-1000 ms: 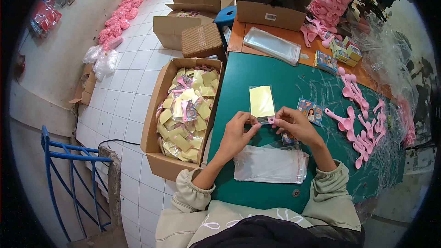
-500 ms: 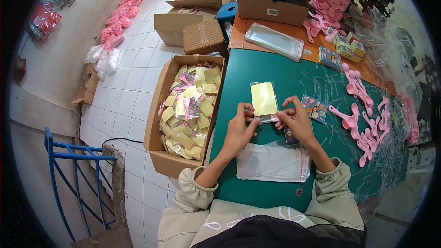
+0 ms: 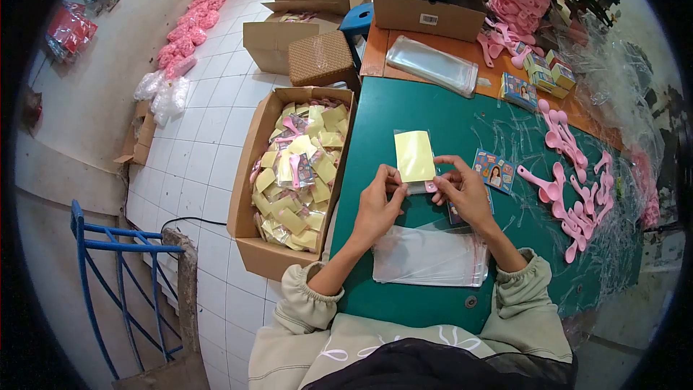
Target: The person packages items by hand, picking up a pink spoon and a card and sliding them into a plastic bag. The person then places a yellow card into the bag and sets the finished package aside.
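Containing a yellow card (image 3: 415, 157), a clear packet (image 3: 417, 188) is pinched at its near corners between closed thumb and fingers of the left hand (image 3: 379, 201) and right hand (image 3: 468, 193), over the green table (image 3: 375, 119), beyond clear bags (image 3: 422, 260).

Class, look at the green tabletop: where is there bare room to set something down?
A wide bare patch of green tabletop lies between the long clear bags and the yellow-backed packet. A narrower strip separates the flat clear sleeves from the person's clothing. The right side is crowded with pink spoons and plastic scraps.
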Demonstrator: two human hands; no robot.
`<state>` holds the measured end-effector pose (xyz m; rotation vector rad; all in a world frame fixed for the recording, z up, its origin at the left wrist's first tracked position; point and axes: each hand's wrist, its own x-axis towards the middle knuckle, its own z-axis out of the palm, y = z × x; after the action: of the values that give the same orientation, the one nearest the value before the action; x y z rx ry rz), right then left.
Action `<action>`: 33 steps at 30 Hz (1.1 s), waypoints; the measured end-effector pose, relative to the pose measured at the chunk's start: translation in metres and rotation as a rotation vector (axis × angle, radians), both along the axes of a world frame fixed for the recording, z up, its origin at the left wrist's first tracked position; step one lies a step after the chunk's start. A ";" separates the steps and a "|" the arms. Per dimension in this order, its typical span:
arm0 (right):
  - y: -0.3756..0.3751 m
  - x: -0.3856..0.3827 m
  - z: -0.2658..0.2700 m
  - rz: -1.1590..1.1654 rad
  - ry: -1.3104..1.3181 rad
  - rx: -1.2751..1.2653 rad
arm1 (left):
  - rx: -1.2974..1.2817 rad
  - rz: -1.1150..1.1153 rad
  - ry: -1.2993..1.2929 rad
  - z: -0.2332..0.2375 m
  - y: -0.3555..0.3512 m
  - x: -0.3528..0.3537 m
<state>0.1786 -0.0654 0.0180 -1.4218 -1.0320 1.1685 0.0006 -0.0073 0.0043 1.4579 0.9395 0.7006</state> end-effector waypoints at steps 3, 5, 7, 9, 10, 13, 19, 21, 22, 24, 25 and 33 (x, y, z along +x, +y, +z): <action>0.000 0.001 0.000 0.010 -0.034 -0.009 | 0.017 -0.012 0.035 0.006 -0.001 0.000; 0.000 0.002 0.004 -0.018 -0.093 -0.036 | 0.017 -0.012 0.090 0.007 -0.001 -0.001; 0.001 0.005 0.007 -0.037 -0.126 -0.032 | -0.021 -0.020 0.092 0.004 0.001 -0.004; 0.003 0.017 0.008 -0.046 -0.135 0.002 | -0.071 -0.017 0.057 0.006 0.002 -0.008; 0.003 0.024 0.013 -0.016 -0.199 0.019 | -0.103 -0.011 0.021 0.009 0.003 -0.011; -0.001 0.053 0.049 0.109 -0.345 0.000 | -0.127 0.022 -0.080 0.019 0.008 -0.029; -0.063 0.178 0.094 0.162 -0.233 0.376 | 0.083 0.316 -0.088 0.044 0.047 -0.110; -0.078 0.231 0.078 -0.339 -0.287 0.010 | 0.372 0.416 0.202 0.031 0.072 -0.154; -0.085 0.240 0.078 -0.332 -0.477 -0.048 | 0.632 0.454 0.523 0.023 0.080 -0.171; -0.101 0.250 0.074 -0.318 -0.847 -0.175 | 0.780 0.459 1.053 0.029 0.066 -0.174; -0.110 0.251 0.072 -0.313 -1.028 -0.244 | 0.851 0.450 1.319 0.036 0.063 -0.173; -0.049 0.168 0.026 0.032 -1.595 -0.403 | 0.846 -0.355 0.583 0.057 -0.020 -0.012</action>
<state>0.3470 -0.1149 0.0442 -2.7258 -1.8590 -0.0180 -0.0112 -0.0271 0.0615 2.6012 0.7944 0.4101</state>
